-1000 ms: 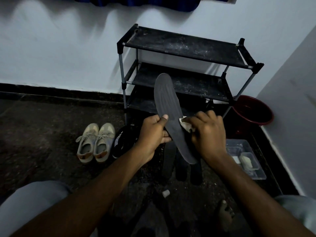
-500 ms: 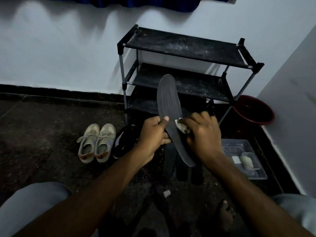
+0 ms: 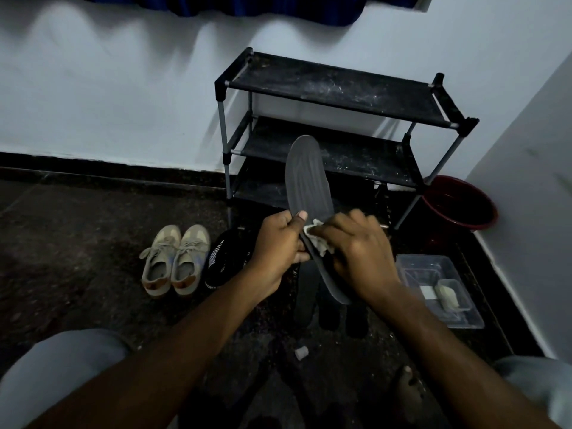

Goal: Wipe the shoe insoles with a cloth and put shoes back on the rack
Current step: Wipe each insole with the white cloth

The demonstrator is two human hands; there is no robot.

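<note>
A dark insole is gripped at its middle by the left hand, thumb laid on its upper face, and is held tilted in the air. A pale cloth is bunched under the curled fingers of the right hand and pressed against the insole. Loose insoles are laid on the floor beneath. Beige shoes and a black shoe are set to the left, a clear container to the right. Beyond, the rack is stood against the wall, a red basin beside it.
</note>
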